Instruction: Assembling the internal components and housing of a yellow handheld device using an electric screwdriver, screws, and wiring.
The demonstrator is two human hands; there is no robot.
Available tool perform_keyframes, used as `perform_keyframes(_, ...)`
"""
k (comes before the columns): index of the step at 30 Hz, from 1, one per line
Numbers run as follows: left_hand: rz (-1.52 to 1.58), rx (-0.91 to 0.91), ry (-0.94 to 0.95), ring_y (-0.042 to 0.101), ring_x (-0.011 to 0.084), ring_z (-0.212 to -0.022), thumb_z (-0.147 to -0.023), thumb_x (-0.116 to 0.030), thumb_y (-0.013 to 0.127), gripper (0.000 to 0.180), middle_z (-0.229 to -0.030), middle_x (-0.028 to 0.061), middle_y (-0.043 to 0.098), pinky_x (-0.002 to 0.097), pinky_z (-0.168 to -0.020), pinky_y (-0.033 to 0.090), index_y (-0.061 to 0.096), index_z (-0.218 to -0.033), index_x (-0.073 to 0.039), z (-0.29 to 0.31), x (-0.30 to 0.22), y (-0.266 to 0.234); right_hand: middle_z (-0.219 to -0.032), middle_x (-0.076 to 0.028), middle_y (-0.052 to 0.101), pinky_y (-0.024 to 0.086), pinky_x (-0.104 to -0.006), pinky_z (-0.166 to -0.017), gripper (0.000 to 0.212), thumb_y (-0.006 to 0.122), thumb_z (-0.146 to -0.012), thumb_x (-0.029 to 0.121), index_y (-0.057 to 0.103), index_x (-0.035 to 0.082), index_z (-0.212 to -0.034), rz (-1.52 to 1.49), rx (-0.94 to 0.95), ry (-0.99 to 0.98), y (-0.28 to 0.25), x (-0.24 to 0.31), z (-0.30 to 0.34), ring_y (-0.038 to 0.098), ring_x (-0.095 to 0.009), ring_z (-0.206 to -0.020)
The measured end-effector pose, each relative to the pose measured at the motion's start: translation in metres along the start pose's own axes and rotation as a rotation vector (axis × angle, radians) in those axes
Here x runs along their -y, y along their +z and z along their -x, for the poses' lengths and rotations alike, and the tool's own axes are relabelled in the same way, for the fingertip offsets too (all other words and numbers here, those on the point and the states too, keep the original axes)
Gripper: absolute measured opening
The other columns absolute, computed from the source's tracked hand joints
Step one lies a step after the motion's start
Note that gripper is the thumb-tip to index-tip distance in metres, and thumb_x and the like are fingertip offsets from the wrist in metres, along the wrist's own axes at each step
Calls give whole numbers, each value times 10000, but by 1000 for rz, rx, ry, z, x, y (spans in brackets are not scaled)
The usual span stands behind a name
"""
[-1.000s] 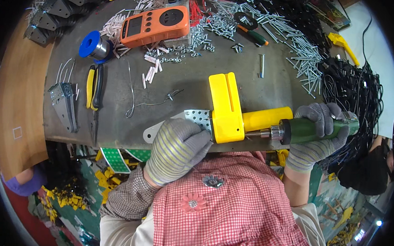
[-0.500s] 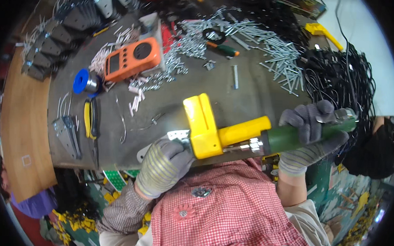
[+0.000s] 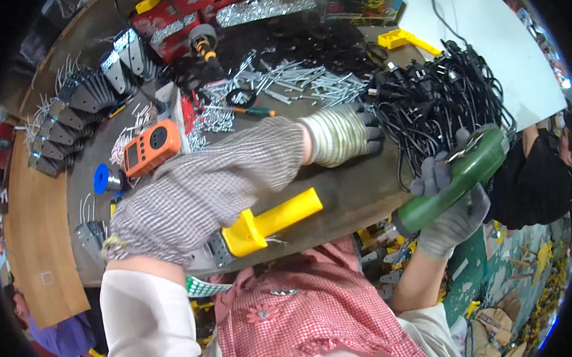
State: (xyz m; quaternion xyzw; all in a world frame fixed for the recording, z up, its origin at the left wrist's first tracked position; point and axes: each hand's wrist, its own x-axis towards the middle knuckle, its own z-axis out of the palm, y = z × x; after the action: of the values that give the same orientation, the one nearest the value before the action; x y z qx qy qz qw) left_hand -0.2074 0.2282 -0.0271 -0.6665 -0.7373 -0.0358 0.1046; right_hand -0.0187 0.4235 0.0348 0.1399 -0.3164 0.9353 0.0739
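Note:
My left hand (image 3: 342, 136), in a striped grey glove, reaches across the table to the right. Its fingers point toward the black cables (image 3: 439, 102) and look slightly spread, with nothing visible in them; their tips are partly hidden. In my gloved right hand (image 3: 453, 214) is a green power screwdriver (image 3: 451, 186), tilted with its tip down to the left, off the table's front edge. A yellow plastic handle (image 3: 284, 217) with a grey metal plate (image 3: 219, 249) lies near that edge, below my left forearm and untouched by either hand.
Long screws (image 3: 316, 81) lie in a heap beyond my left hand, beside a green-handled screwdriver (image 3: 257, 111). An orange meter (image 3: 152, 148), a blue solder spool (image 3: 104, 179) and rows of metal plates (image 3: 85, 93) occupy the left side. Another yellow handle (image 3: 407, 40) rests far right.
My left hand has let go of the yellow handle and moved far and right. The handle now lies at the front edge. My right hand has drawn the power screwdriver away from it.

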Motion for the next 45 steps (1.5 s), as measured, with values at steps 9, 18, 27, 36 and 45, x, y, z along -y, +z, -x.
perform_keyframes(9, -136, 163, -419, 645, 322, -1200, -931, -417, 693, 410, -1285, 132, 670, 542, -985, 485, 728, -1238, -148, -1, 46, -8, -920, -173, 600, 612, -549, -808, 913, 699, -913, 418, 325, 39, -1655, -60, -130, 66, -8, -2, 17, 615, -308, -812)
perform_keyframes(18, -229, 139, -596, 555, 317, -1386, -855, -443, 805, 585, -1420, 125, 620, 549, -1131, 429, 687, -1342, -141, 10, 49, -57, -911, -143, 579, 609, -508, -750, 923, 684, -908, 433, 319, 16, -1646, 89, -160, 178, -6, -10, 1, 602, -292, -794)
perform_keyframes(27, -144, 325, -540, 559, 377, -1384, -824, -379, 815, 752, -1519, 166, 577, 539, -1134, 460, 594, -1499, -134, -12, 81, -41, -1209, -185, 698, 589, -407, -881, 773, 734, -935, 194, 382, 34, -1604, 1207, -82, 215, -6, -64, -106, 719, -258, -991)
perform_keyframes(36, 8, -47, -833, 585, 416, -1345, -854, -158, 803, 468, -1444, 227, 609, 506, -1145, 476, 678, -1293, -57, 117, -26, -128, -1057, -249, 765, 608, -552, -851, 621, 736, -890, 202, 523, 61, -1455, 2196, -69, 95, -22, -133, -185, 762, -427, -985)
perform_keyframes(45, 327, -90, -1166, 662, 391, -1062, -665, -216, 946, 687, -1188, 184, 652, 439, -947, 561, 677, -1270, -33, 272, -205, -144, -956, -119, 698, 578, -486, -761, 333, 864, -790, 232, 690, 96, -1039, 2655, 201, 98, 5, 4, -68, 716, -339, -885)
